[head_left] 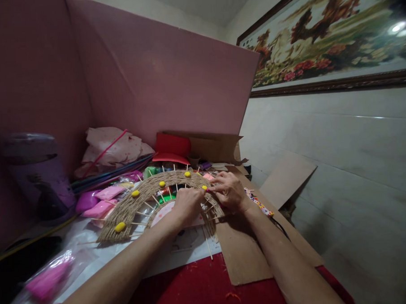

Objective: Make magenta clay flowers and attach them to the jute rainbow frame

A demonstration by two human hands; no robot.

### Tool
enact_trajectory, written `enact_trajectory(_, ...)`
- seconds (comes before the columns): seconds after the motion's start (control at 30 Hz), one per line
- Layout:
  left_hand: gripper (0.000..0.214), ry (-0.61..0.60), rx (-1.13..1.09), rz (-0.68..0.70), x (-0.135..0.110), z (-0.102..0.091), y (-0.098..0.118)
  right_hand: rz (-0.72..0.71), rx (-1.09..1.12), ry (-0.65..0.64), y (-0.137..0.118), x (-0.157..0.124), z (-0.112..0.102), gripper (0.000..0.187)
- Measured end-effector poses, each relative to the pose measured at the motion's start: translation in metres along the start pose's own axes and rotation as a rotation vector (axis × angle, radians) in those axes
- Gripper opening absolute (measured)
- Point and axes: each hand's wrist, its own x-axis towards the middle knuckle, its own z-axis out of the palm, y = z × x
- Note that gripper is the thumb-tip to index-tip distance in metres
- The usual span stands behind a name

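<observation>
A fan-shaped arch woven of tan twine [147, 192] over thin wooden sticks lies on the table. Several yellow clay beads [119, 227] sit on the stick tips along its rim. My left hand [188, 205] rests curled on the arch's right part, its fingers closed against the weave. My right hand [229, 190] is just to the right, with fingertips pinched at a stick end near a yellow bead [204, 187]. What the pinch holds is too small to make out.
Pink clay packets [104, 201] and a bagged pink lump [49, 279] lie at left. A purple jar [39, 177] stands far left. Cardboard sheets [247, 248] lie on the red table [195, 291]. A pink board [166, 82] walls the back. Red item [172, 149] behind.
</observation>
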Motion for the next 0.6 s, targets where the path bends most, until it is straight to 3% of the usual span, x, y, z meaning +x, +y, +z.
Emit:
enact_trajectory(0.2,0.021,-0.007,-0.013,-0.017,-0.001,-0.001,0.001,0.044,0.04,0.057,-0.003,0.0,-0.001,0.025)
enact_trajectory(0.33,0.021,-0.013,0.004,-0.003,-0.001,-0.003,0.002,0.174,0.008,0.114,-0.011,0.003,-0.002,0.008)
enact_trajectory(0.6,0.02,-0.018,0.005,0.016,0.0,-0.001,0.001,0.236,-0.13,-0.015,-0.017,0.005,0.004,0.019)
